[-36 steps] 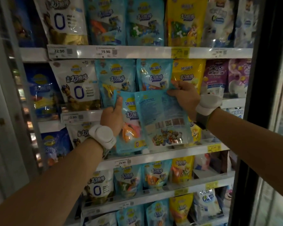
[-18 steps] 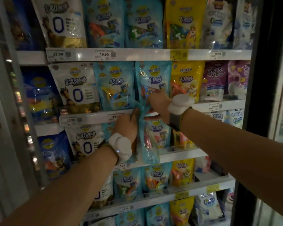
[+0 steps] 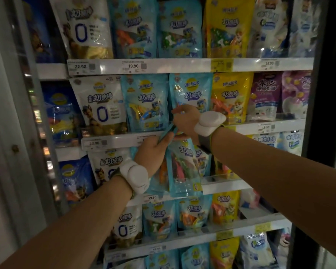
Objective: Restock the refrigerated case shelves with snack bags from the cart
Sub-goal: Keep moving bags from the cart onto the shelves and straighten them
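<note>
Both my hands reach into the refrigerated case at its third shelf down. My left hand (image 3: pixel 153 147) grips the top edge of a light blue snack bag (image 3: pixel 182 169) that stands in the shelf's blue row, turned nearly edge-on. My right hand (image 3: pixel 185 120) pinches the same top edge from the right, just below the shelf rail (image 3: pixel 120 140) above. More blue bags stand behind and beside it; how many is hidden by my hands. The cart is out of view.
Shelves above and below are packed with white, blue, yellow and purple bags, with price tags on each rail. A gap shows on the third shelf at the right (image 3: pixel 223 183). The door frame (image 3: pixel 326 113) stands at the right and the case's left wall (image 3: pixel 12 133) at the left.
The blue bag was held flat, back side toward me, in front of the shelf; it has turned edge-on and gone into the blue row, and both hands have closed together on its top.
</note>
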The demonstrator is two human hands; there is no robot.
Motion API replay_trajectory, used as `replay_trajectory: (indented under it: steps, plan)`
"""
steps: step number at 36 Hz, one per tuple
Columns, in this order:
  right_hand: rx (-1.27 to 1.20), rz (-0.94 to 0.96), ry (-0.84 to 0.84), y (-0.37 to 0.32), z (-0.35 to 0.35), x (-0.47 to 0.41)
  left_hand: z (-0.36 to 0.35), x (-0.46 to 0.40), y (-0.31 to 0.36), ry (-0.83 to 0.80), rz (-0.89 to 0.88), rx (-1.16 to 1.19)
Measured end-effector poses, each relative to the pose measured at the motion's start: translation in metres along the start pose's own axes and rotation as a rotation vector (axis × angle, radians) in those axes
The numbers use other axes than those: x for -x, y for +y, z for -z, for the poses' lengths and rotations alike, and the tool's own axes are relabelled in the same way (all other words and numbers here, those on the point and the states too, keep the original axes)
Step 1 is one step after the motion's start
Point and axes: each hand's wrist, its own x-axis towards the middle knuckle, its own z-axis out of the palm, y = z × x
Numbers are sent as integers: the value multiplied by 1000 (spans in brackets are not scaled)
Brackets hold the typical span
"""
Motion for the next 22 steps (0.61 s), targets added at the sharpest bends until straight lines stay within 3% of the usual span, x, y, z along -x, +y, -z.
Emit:
replay_trajectory:
  steps: [6, 15, 22]
  plan:
    - [-101, -35, 85, 3, -6, -5, 2, 5, 4, -78, -55, -100]
    - [-28, 68, 194, 4, -4, -4, 1, 5, 13, 45, -62, -177]
    - [10, 115, 175, 10, 2, -11, -1, 1, 12, 129, -43, -119]
